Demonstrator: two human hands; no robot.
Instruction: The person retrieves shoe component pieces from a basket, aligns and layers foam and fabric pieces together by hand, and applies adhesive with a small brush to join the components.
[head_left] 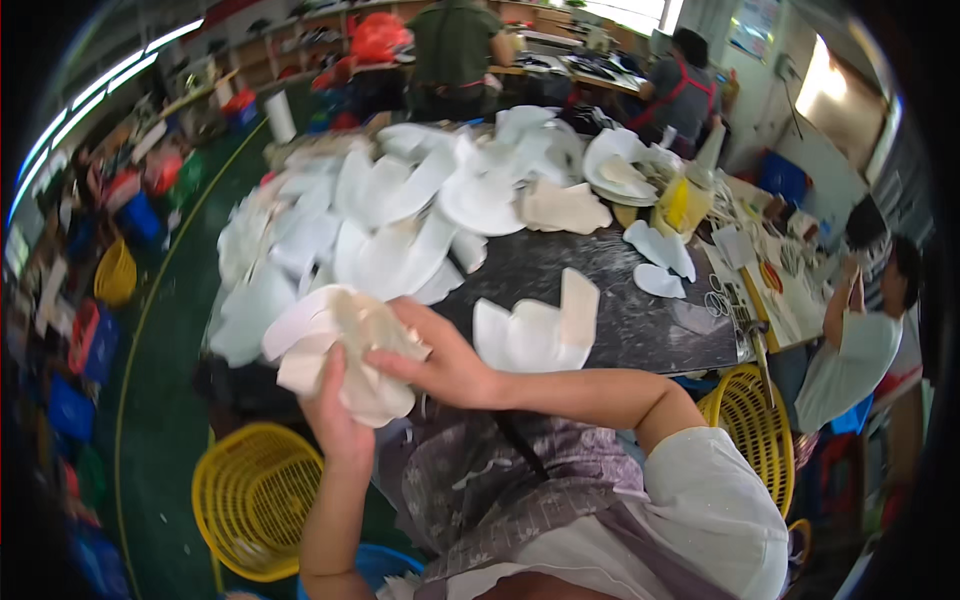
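My left hand [338, 405] grips the lower side of a bundle of curved, cut sheet pieces [315, 330], white and cream, at the table's near left edge. On its right side, my right hand [440, 355] closes round the same bundle, thumb laid across the cream face. How many pieces are in it I cannot tell. Just right of my right hand, a white curved piece with a cream strip [535, 325] stands on the black tabletop [650, 335]. Beyond my hands spreads a large loose heap of similar white pieces [390, 195].
A yellow basket [258, 500] stands on the floor at left, another yellow basket [755, 435] at right. Two flat white pieces [660, 265] lie near a yellowish container [685, 205]. A person in white [860, 355] works at right; two others sit at the back.
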